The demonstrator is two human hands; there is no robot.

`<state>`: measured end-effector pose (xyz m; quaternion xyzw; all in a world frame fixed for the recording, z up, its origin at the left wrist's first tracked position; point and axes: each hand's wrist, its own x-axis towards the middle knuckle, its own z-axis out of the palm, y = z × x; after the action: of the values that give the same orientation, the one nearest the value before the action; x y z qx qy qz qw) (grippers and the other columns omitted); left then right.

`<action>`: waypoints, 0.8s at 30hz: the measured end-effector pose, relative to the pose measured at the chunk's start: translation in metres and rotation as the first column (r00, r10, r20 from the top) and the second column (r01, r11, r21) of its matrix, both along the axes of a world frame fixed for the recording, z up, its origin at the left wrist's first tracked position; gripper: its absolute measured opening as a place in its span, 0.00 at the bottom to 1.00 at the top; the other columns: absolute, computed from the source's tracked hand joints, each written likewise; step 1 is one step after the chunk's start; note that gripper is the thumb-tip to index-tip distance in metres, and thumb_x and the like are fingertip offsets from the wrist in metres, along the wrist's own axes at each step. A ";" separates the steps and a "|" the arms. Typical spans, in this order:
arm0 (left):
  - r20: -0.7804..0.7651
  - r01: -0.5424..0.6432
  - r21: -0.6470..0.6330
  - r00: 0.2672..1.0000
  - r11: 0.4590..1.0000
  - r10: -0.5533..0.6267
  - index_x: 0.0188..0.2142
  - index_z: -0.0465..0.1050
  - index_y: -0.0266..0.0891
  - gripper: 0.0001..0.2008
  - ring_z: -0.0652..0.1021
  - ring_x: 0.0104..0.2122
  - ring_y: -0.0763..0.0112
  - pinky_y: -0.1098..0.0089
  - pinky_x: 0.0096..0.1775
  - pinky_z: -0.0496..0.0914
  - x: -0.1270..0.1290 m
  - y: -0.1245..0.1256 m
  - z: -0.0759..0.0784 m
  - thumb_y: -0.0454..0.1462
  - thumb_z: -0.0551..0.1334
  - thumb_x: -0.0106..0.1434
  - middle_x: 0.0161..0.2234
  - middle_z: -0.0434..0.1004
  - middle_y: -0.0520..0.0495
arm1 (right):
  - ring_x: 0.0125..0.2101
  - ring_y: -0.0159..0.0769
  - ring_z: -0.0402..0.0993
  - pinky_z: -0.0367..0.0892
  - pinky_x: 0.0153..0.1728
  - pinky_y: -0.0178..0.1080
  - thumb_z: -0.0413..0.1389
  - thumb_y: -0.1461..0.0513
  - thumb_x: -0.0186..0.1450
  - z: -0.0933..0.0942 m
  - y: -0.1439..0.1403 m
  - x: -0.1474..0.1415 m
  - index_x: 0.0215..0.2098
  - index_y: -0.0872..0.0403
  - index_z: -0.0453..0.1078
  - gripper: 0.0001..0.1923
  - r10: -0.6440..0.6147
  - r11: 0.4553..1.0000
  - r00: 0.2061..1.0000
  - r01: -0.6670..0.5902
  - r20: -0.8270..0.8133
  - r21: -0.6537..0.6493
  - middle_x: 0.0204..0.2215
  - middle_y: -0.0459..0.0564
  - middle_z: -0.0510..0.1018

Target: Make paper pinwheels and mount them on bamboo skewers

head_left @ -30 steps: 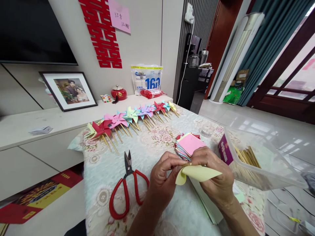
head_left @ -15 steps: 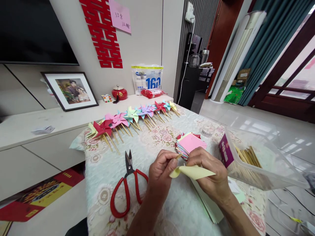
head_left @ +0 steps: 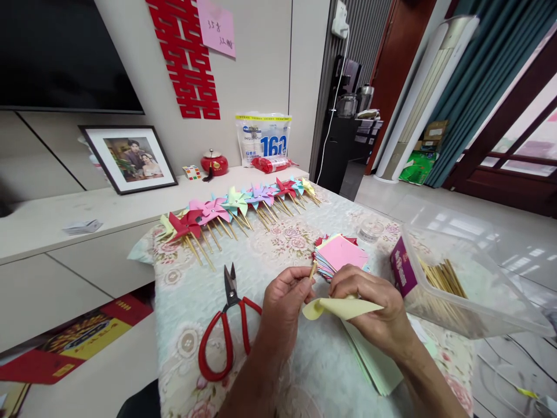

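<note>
My left hand [head_left: 285, 305] pinches a thin wooden stick [head_left: 312, 270] whose tip points up and away. My right hand [head_left: 372, 307] grips a pale yellow folded paper [head_left: 342, 307], its curled corner just right of my left fingers. Both hands hover over the floral tablecloth [head_left: 270, 244]. A stack of coloured paper squares [head_left: 342, 255] with a pink sheet on top lies just beyond my hands. Red-handled scissors [head_left: 230, 325] lie shut to the left of my left hand.
A row of finished paper pinwheels [head_left: 237, 206] on sticks lines the table's far edge. A clear plastic box [head_left: 461, 284] of wooden sticks sits at the right. Pale paper sheets [head_left: 378, 366] lie under my right wrist. A small clear dish [head_left: 369, 231] stands behind the stack.
My left hand has drawn slightly away from the yellow paper, and the stick's tip now shows above its fingers. The paper's curled corner has dropped a little.
</note>
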<state>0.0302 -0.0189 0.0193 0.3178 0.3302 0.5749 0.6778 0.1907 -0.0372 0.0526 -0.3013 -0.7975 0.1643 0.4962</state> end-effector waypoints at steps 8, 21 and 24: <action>-0.025 0.035 0.009 0.999 0.999 -0.034 0.29 0.81 0.36 0.11 0.73 0.23 0.77 0.76 0.28 0.65 0.002 -0.008 0.012 0.40 0.74 0.49 0.24 0.79 0.50 | 0.31 0.37 0.71 0.64 0.32 0.40 0.58 0.70 0.65 0.002 -0.001 -0.004 0.33 0.54 0.71 0.06 -0.209 0.962 0.975 0.191 0.076 0.196 0.28 0.50 0.74; -0.051 0.052 0.181 0.998 0.982 -0.043 0.30 0.81 0.38 0.07 0.75 0.28 0.74 0.73 0.33 0.69 0.004 -0.008 0.007 0.39 0.74 0.53 0.28 0.80 0.49 | 0.31 0.39 0.72 0.64 0.33 0.43 0.56 0.71 0.64 0.002 -0.001 -0.004 0.33 0.53 0.72 0.08 -0.209 0.961 0.976 0.194 0.061 0.200 0.29 0.51 0.75; -0.063 0.050 0.196 0.997 0.979 -0.038 0.30 0.81 0.38 0.08 0.75 0.28 0.73 0.72 0.34 0.69 0.003 -0.008 0.005 0.40 0.73 0.54 0.28 0.80 0.49 | 0.30 0.39 0.72 0.64 0.33 0.43 0.56 0.71 0.65 0.002 -0.001 -0.004 0.33 0.53 0.72 0.08 -0.216 0.960 0.974 0.200 0.063 0.197 0.28 0.51 0.76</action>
<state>0.0335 -0.0264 0.0247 0.4077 0.2844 0.5801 0.6452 0.1864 -0.0381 0.0546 -0.3416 -0.7935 0.0220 0.5032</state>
